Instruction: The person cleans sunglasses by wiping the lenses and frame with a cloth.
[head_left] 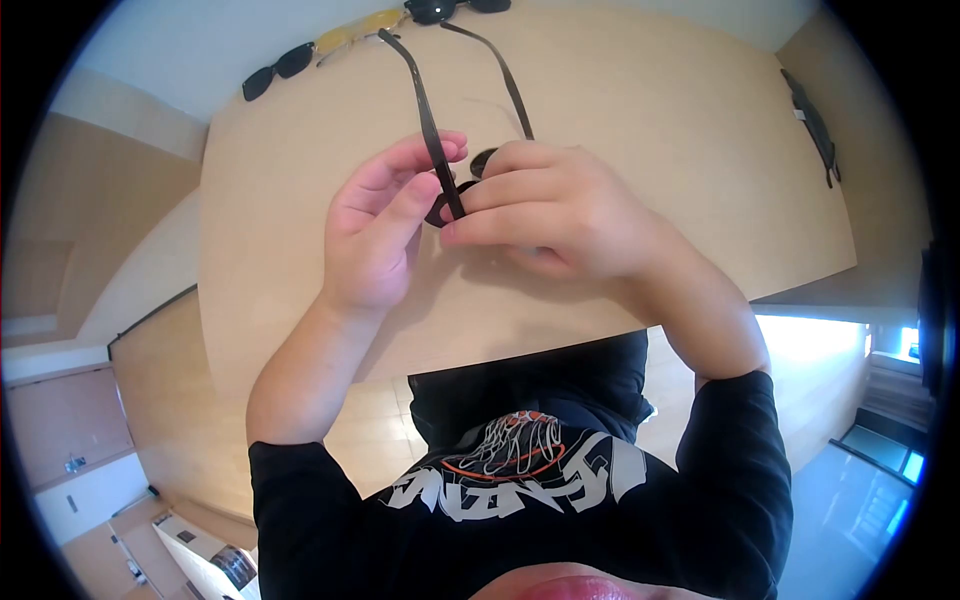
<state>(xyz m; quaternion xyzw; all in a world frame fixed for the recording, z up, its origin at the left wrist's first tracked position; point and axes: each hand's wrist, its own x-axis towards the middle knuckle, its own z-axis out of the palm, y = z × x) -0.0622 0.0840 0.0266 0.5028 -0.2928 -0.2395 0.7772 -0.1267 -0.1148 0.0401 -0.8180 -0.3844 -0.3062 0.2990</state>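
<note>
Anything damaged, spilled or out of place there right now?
Nothing looks spilled or plainly damaged, though the right hand partly hides the sunglasses. One oddity: a slim dark object by the right edge of the table lies apart from the row of glasses along the far edge; its identity is unclear.

Head view. Dark glasses (424, 108) before me, temples pointing toward 11 and 12 o'clock. My right hand (565, 208), from 1, grips the frame front; my left hand (370, 220), from 10, curls by one temple, hold unclear. Table (680, 130) beneath. Far edge: black sunglasses (280, 71) and yellow-lensed glasses (372, 28) at 11, darker pair (432, 10) at 12. Slim dark object (817, 128) at 2.
</note>
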